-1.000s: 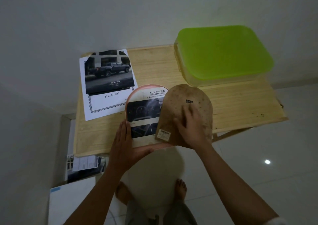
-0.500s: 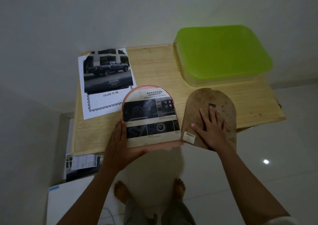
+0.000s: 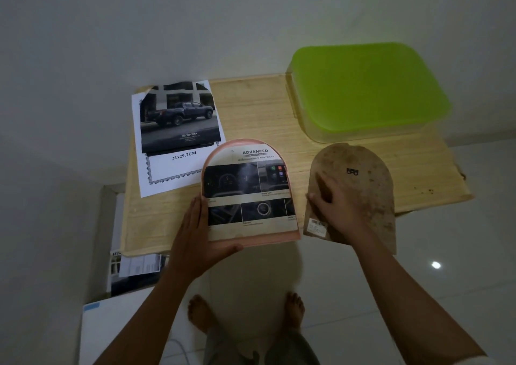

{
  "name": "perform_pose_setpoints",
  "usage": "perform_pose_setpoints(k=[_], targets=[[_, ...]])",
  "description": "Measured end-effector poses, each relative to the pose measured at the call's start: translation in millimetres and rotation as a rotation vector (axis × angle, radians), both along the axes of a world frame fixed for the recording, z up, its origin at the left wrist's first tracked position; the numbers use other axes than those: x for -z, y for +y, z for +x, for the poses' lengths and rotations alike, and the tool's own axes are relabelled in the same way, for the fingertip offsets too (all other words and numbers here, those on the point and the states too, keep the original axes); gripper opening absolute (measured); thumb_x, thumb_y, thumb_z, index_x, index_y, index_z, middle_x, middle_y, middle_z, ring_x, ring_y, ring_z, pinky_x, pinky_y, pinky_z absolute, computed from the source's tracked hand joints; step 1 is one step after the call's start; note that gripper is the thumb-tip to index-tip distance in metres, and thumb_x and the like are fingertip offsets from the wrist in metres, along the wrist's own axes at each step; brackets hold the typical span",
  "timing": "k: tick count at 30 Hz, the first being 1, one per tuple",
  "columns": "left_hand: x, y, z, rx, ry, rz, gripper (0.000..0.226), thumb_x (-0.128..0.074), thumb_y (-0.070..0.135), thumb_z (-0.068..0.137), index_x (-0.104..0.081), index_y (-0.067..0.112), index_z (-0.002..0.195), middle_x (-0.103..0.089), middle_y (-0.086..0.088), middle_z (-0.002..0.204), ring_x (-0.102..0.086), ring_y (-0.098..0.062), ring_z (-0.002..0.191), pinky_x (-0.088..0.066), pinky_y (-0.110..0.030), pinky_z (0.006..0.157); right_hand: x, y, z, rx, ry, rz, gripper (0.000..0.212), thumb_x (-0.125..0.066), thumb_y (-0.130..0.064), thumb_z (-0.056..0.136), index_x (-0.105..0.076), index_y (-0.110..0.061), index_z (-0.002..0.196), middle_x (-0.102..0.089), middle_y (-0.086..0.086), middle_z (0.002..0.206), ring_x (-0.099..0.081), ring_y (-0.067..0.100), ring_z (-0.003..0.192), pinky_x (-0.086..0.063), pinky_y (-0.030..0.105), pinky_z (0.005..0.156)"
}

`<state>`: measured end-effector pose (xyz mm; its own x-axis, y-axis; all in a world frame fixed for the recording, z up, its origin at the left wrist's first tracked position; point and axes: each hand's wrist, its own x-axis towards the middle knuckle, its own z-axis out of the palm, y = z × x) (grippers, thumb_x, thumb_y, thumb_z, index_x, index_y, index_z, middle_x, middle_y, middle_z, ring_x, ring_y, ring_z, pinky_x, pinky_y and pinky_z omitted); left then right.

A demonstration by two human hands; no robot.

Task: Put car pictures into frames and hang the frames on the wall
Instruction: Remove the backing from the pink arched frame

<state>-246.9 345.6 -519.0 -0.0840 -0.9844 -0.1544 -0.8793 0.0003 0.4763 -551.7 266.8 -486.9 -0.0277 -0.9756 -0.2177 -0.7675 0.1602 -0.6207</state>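
My left grip (image 3: pixel 195 241) clamps the 7 o'clock corner of the arched pink frame (image 3: pixel 251 237), whose car-interior picture (image 3: pixel 245 180) faces up on the worktop (image 3: pixel 265 113). Just beside the frame, at its 3 o'clock, my right grip (image 3: pixel 337 208) curls onto the left edge of the brown backing board (image 3: pixel 368 197). A truck printout (image 3: pixel 178 124) lies at the frame's 11 o'clock.
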Motion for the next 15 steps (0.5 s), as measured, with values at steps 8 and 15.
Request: perform_pose_setpoints(k=[8,15], targets=[[-1.5,-5.2,-5.1,-0.047,0.065,-0.031,0.117,-0.03,0.089,0.065,0.015,0.017,0.146,0.011,-0.005,0.157,0.008,-0.017,0.144,-0.014,-0.042,0.117,-7.8,-50.8,99.1,-0.256,-0.109,-0.153,0.029,-0.062,-0.017,0.083,-0.054,-0.011,0.11,-0.058,0.003,0.109,-0.052,0.019,0.101,-0.041,0.023,0.089],[10.1,-12.4,-11.8,-0.088,0.064,-0.061,0.101,-0.033,0.077,0.075,0.023,0.027,0.142,0.025,-0.003,0.152,0.015,-0.019,0.143,-0.005,-0.039,0.115,8.1,-35.1,120.3,-0.248,0.03,-0.065,0.071,-0.062,-0.027,0.086,-0.026,-0.007,0.144,-0.023,0.007,0.153,-0.02,0.02,0.141,-0.02,0.029,0.113]])
